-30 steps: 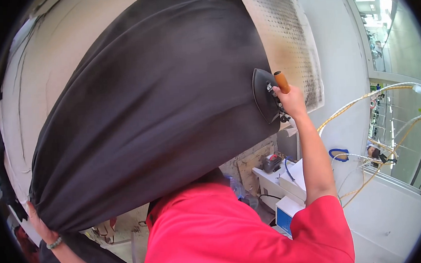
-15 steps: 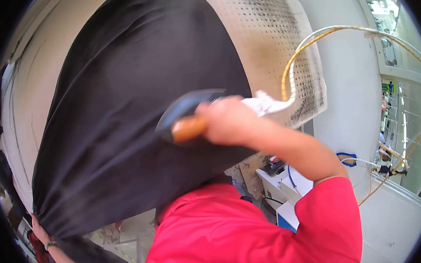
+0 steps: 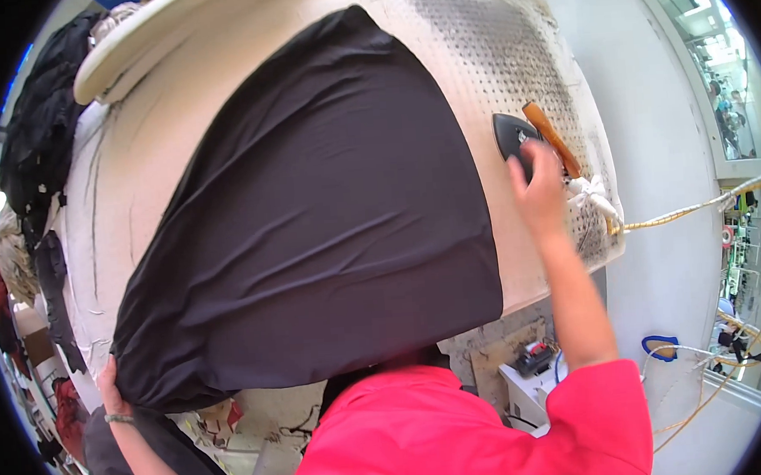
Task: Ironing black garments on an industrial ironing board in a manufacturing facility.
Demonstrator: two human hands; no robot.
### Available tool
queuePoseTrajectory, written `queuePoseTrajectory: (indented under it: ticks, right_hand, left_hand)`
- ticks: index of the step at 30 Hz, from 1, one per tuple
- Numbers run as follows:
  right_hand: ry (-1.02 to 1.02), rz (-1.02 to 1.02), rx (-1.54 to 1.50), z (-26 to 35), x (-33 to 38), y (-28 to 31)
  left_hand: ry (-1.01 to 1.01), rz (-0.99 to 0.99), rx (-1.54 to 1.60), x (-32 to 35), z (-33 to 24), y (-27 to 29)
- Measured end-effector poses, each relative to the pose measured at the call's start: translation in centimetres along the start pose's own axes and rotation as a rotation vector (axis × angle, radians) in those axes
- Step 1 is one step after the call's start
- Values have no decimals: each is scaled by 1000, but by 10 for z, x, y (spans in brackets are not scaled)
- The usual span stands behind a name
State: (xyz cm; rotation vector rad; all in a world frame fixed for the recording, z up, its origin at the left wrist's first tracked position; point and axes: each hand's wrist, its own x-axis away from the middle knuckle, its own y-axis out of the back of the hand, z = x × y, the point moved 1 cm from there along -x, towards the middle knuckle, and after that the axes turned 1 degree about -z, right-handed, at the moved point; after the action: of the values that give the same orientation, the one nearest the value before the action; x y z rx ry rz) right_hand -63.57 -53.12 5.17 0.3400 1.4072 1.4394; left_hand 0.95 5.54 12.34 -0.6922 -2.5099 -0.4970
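A large piece of black cloth [image 3: 335,214] lies spread over the pale padded ironing board [image 3: 165,137], with soft creases running across it. At its lower left corner my left hand [image 3: 111,389] grips the gathered edge; some of the fingers are hidden. The iron [image 3: 507,134], with a dark body and a wooden handle [image 3: 553,140], rests on the dotted, scorched right end of the board, apart from the cloth. Just beside the iron is my right hand [image 3: 541,184], thumb and fingers apart and off the handle.
A white and yellow hose [image 3: 701,205] runs from the iron to the right. Dark garments [image 3: 46,118] hang beyond the board's left side. A white cabinet [image 3: 525,394] with a small device [image 3: 534,359] stands below the right end, and a blue-rimmed loop [image 3: 660,348] is farther right.
The iron has moved from the cloth to the dotted right end of the board, and my right hand has let go of it. My left hand still grips the cloth's corner.
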Motion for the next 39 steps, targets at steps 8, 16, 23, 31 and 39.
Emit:
queuePoseTrajectory:
  ticks: [8, 16, 23, 31, 39]
  right_hand:
    - [-541, 219, -539, 38, 108, 8]
    - [-618, 329, -149, 71, 260, 149]
    - [-579, 493, 98, 42, 325, 111]
    - [-315, 306, -374, 14, 8, -44]
    - [-740, 841, -618, 38, -108, -125]
  left_hand:
    - [-223, 98, -33, -1, -8, -7]
    - [-266, 11, -316, 5, 63, 42]
    - [-535, -376, -961, 11, 161, 5]
    - [-835, -316, -1074, -2, 73, -136]
    - [-244, -177, -1090, -39, 50, -150]
